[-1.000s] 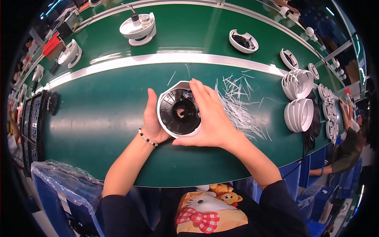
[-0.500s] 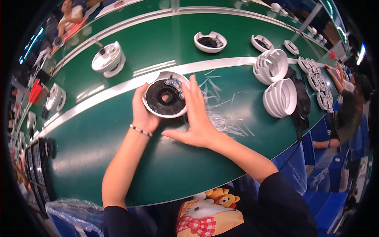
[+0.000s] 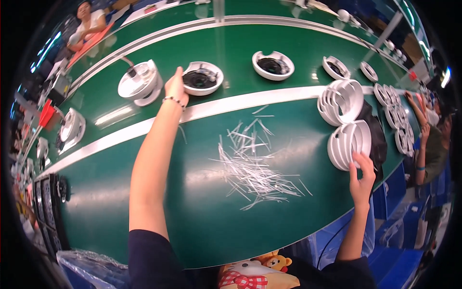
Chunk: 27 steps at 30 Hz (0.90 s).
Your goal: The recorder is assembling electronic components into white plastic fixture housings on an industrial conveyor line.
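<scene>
My left hand [image 3: 176, 89] reaches out to the green belt strip and holds the left side of a round white housing [image 3: 219, 78]. Inside that housing are a black insert and what looks like a small circuit board. Far to the right, my right hand [image 3: 362, 179] has its thumb and fingers closed at the lower edge of a nested stack of white plastic rings [image 3: 335, 147]. A second nested stack of white rings [image 3: 323, 103] stands just beyond it. Between my arms, thin white strips [image 3: 255, 176] lie in a loose pile on the green tabletop [image 3: 115, 192].
More white housings [image 3: 273, 76] sit along the far strip, past a pale rail [image 3: 260, 98]. A white lamp-like unit [image 3: 139, 84] stands left of my left hand. Black trays [image 3: 48, 207] line the left edge. Other people sit at the far left and right.
The housing has gone from in front of me to the far strip in my left hand. My right hand has left it and moved right to the ring stack.
</scene>
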{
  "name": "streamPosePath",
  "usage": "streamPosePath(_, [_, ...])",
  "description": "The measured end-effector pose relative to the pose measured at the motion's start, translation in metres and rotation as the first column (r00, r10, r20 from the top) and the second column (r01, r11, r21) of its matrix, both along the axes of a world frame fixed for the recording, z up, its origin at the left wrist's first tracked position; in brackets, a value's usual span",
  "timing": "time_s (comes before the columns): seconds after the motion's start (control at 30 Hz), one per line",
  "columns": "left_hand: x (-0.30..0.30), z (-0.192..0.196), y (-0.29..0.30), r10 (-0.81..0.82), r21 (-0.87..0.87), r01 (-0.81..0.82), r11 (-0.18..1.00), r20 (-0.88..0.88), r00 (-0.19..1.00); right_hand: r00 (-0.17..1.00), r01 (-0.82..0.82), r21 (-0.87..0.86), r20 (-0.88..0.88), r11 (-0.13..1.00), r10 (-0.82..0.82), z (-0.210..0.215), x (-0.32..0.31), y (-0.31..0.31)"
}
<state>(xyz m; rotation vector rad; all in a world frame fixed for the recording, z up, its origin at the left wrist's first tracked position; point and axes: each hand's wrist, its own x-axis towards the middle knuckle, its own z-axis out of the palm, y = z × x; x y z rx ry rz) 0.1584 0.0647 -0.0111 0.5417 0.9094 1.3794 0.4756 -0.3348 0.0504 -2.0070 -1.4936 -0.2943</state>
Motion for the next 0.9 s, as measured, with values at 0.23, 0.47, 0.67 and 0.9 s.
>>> streamPosePath(0.23, [-0.091, 0.029, -0.054, 0.342, 0.513, 0.094, 0.853, -0.686, 0.642, 0.984, 0.128, 0.17, -0.145, 0.977, -0.104, -0.05, 0.027, -0.001])
streamPosePath(0.47, [-0.336, 0.065, -0.081, 0.752, 0.775, -0.053, 0.629, -0.625, -0.208, 0.975, 0.11, 0.606, 0.089, 0.788, -0.204, -0.034, 0.072, -0.032])
streamPosePath(0.67, [-0.476, 0.02, -0.182, -0.258, 0.236, -0.572, 0.786, -0.715, -0.65, 0.932, -0.181, 0.639, 0.353, 0.747, -0.076, 0.035, -0.067, 0.023])
streamPosePath(0.9, [-0.455, 0.043, -0.177, -0.473, -0.14, -0.483, 0.864, -0.551, -0.688, 0.925, -0.358, 0.517, 0.311, 0.777, 0.219, 0.002, -0.093, 0.012])
